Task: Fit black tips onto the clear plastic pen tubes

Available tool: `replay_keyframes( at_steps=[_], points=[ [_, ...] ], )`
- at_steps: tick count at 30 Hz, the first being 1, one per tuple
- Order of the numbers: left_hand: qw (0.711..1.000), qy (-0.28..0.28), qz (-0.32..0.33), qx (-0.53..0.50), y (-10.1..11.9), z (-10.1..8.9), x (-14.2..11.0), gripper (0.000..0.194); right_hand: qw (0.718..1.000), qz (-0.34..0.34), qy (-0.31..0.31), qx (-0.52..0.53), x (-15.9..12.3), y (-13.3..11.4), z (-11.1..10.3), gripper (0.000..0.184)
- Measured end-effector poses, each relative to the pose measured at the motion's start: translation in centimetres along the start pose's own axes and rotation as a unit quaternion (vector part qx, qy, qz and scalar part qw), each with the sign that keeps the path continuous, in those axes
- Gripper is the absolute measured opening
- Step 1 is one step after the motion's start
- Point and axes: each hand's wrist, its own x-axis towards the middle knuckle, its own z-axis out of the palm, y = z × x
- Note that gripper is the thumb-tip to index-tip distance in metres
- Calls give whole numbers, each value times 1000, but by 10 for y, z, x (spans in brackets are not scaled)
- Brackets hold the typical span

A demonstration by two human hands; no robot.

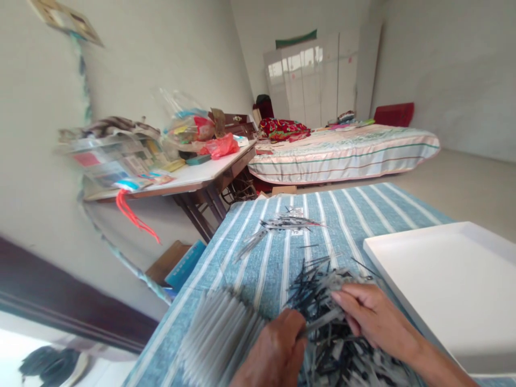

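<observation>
My left hand (278, 344) is closed around one end of a thin grey strip (321, 321), which points toward my right hand. My right hand (365, 310) is pinched at the strip's far end, though what lies between its fingertips is blurred. Beneath and around both hands spreads a loose pile of black and grey strips (338, 355). To the left of my left hand lies a neat row of grey, tube-like sticks (221, 333). Farther off on the cloth is a small scattered bunch of thin strips (286, 223).
A blue and white striped cloth (274, 269) covers the table. On the right stands a shallow white tray (455, 285). Against the left wall, a cluttered side table (201, 174) bears bags and a clear box. Behind is a bed (342, 156).
</observation>
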Motion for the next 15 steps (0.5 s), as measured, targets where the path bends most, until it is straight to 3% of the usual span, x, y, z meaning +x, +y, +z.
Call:
replay_keyframes(
  at_steps=[4,8,15],
  points=[
    [999,42,5,-24,-16,21,-7,11,998,1,-53,-19,-1,1,6,46],
    [997,74,18,-19,-31,34,-5,13,995,44,-83,-25,0,5,9,47],
    [994,105,34,-11,-48,53,-5,14,990,73,-107,54,2,18,15,36]
  ],
)
